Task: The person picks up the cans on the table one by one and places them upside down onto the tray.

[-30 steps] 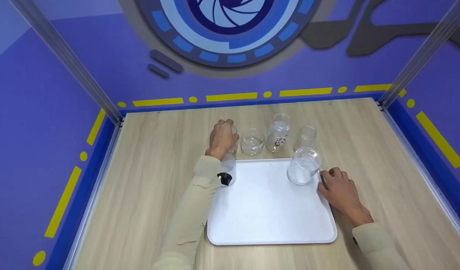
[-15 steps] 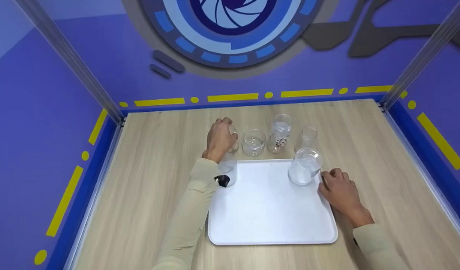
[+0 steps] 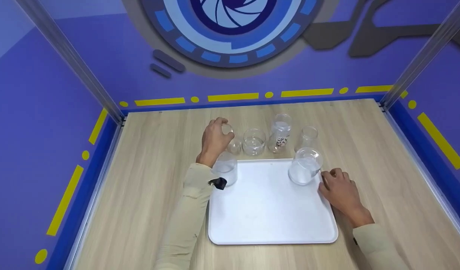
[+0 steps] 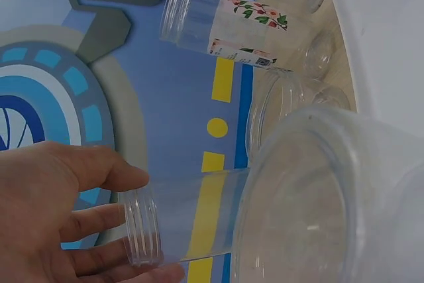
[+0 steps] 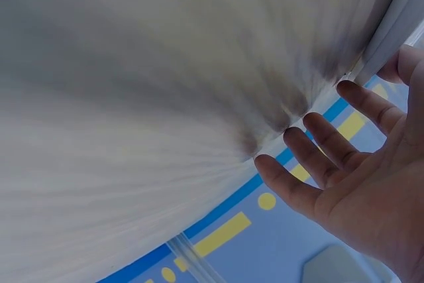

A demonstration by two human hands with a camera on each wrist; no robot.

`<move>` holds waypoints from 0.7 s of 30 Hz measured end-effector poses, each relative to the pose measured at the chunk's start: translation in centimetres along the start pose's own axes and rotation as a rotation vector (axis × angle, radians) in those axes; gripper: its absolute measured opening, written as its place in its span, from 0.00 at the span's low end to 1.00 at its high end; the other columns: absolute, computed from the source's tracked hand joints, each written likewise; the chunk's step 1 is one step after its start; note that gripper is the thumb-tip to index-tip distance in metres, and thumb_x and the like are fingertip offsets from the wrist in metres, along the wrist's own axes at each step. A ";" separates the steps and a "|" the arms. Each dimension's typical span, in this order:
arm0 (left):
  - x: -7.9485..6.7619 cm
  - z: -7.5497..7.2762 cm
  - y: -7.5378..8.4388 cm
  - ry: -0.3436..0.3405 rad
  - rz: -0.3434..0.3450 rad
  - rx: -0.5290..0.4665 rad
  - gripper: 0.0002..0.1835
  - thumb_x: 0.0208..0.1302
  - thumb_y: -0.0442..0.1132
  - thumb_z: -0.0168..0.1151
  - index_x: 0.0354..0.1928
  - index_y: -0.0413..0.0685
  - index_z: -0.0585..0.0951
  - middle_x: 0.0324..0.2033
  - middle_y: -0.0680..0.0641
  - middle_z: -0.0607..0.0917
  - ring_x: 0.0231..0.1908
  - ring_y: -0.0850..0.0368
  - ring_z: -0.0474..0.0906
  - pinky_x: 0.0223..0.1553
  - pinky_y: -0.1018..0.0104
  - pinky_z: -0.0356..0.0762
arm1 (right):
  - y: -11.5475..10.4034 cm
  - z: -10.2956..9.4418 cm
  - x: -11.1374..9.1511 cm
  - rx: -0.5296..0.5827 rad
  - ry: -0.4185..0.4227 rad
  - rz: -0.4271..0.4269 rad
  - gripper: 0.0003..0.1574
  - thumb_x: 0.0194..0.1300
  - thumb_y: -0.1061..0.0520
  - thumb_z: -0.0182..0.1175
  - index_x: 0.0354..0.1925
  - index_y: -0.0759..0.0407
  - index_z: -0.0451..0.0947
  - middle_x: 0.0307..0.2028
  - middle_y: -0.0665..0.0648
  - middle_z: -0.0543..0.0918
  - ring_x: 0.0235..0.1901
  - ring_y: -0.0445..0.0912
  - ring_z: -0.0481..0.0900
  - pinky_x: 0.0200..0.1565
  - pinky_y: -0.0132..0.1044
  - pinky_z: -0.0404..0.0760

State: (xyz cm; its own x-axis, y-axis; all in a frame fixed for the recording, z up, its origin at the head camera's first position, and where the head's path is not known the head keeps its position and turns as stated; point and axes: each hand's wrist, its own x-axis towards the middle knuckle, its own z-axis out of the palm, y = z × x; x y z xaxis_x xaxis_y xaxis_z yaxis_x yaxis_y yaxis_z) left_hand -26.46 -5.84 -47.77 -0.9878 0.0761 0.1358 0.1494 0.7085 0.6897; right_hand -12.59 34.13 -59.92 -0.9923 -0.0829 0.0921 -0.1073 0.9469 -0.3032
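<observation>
My left hand holds a slim clear jar by its threaded neck, thumb on one side and fingers behind it. In the head view this jar leans slightly left, behind the tray's back left corner. A wide clear cup stands on that corner, beside my left wrist, and hides the jar's base in the left wrist view. My right hand rests on the table along the right edge of the white tray. Its fingertips touch the tabletop, and its thumb is against the tray's side.
Behind the tray stand a low clear bowl, a tall jar with a floral label and a smaller clear glass. Another wide clear cup sits on the tray's back right corner. Blue panels enclose the table.
My left hand has moved slightly left, and the slim jar's top has leaned left with it. More of the cup by my left wrist shows. The right hand has stayed put.
</observation>
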 end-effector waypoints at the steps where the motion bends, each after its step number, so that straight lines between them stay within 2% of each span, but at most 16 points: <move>1: -0.1 -0.1 0.0 0.002 -0.001 -0.010 0.25 0.66 0.36 0.71 0.65 0.39 0.81 0.59 0.36 0.83 0.60 0.42 0.80 0.61 0.52 0.77 | 0.0 0.0 0.0 0.000 0.000 0.002 0.24 0.74 0.55 0.59 0.62 0.69 0.78 0.55 0.76 0.75 0.54 0.73 0.74 0.48 0.74 0.76; 8: -0.8 -0.9 0.0 0.039 -0.009 -0.100 0.23 0.65 0.35 0.70 0.62 0.39 0.82 0.57 0.37 0.84 0.60 0.42 0.80 0.62 0.52 0.76 | -0.1 0.0 -0.1 0.004 -0.016 0.017 0.25 0.75 0.54 0.58 0.63 0.69 0.77 0.56 0.76 0.74 0.56 0.73 0.73 0.50 0.74 0.75; 14: -1.6 -1.4 -0.1 0.074 -0.018 -0.187 0.23 0.65 0.36 0.70 0.61 0.39 0.83 0.56 0.39 0.85 0.59 0.42 0.81 0.61 0.52 0.77 | -0.1 0.1 -0.1 0.008 0.004 0.009 0.25 0.74 0.55 0.59 0.62 0.68 0.78 0.56 0.75 0.74 0.55 0.73 0.73 0.48 0.74 0.76; 21: -2.9 -1.8 0.0 0.109 -0.032 -0.318 0.22 0.66 0.38 0.71 0.61 0.40 0.83 0.55 0.40 0.86 0.57 0.44 0.82 0.60 0.52 0.78 | -0.1 0.2 -0.1 0.003 0.004 0.014 0.25 0.74 0.55 0.58 0.63 0.69 0.77 0.56 0.76 0.74 0.55 0.73 0.73 0.49 0.74 0.76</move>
State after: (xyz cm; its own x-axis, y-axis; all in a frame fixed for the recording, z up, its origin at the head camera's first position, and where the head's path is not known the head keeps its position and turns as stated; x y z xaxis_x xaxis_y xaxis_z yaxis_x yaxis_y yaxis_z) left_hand -23.51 -7.32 -46.92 -0.9842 -0.0302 0.1744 0.1420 0.4532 0.8800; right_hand -12.48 33.93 -60.08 -0.9934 -0.0687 0.0915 -0.0938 0.9470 -0.3073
